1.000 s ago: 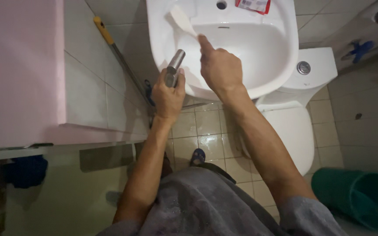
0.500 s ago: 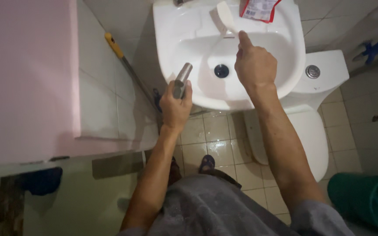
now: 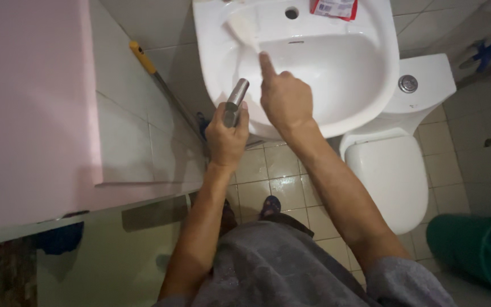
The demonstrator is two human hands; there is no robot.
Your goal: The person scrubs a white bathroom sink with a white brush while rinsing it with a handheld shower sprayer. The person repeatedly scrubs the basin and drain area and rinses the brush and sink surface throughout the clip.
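Left hand (image 3: 226, 136) is clenched around a metal spray nozzle (image 3: 236, 98), gripping it by the lower end with the silver tip angled up toward the front rim of the white washbasin (image 3: 359, 68). Right hand (image 3: 284, 98) is out over the basin's near edge, forefinger stretched along the handle of a white brush (image 3: 242, 27), the other fingers curled under; it looks like a grasp on that handle, though the handle itself is mostly hidden by the hand. The brush head sits up on the basin's back left slope, just beside the tap hole (image 3: 291, 12). A red and white packet (image 3: 333, 7) lies on the back ledge of the basin. To the right, touching distance from the basin, stands a white toilet (image 3: 390, 170) with its lid down. A yellow-handled stick (image 3: 153, 71) leans on the tiled wall at left, a green bucket (image 3: 478, 250) lies bottom right on the tiled floor (image 3: 274, 165).
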